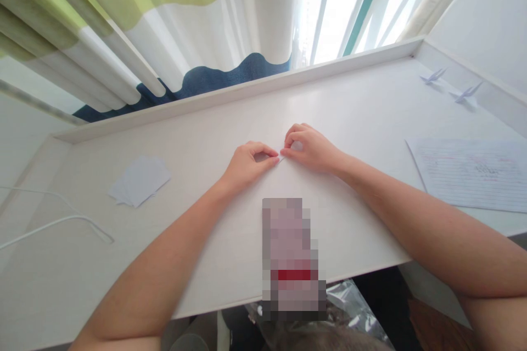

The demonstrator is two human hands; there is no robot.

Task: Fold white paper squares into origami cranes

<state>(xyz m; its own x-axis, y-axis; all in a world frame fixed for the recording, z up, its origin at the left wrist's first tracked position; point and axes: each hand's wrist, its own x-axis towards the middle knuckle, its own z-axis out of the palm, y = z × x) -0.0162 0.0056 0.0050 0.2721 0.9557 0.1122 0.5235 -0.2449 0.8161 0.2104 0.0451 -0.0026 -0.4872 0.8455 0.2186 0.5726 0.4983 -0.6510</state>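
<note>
A small piece of folded white paper [281, 158] is pinched between my two hands over the middle of the white desk. My left hand [254, 162] grips its left side with thumb and forefinger. On the other side, my right hand [308, 148] is closed on it with curled fingers. Most of the paper is covered by the fingertips, so its exact shape cannot be made out.
Loose white paper squares [142, 180] lie at the left, near a white cable [61, 225]. Two folded paper figures [465, 93] stand at the back right, behind a lined written sheet [473, 173]. A raised rim [247, 90] and curtains [214, 27] border the desk [214, 236].
</note>
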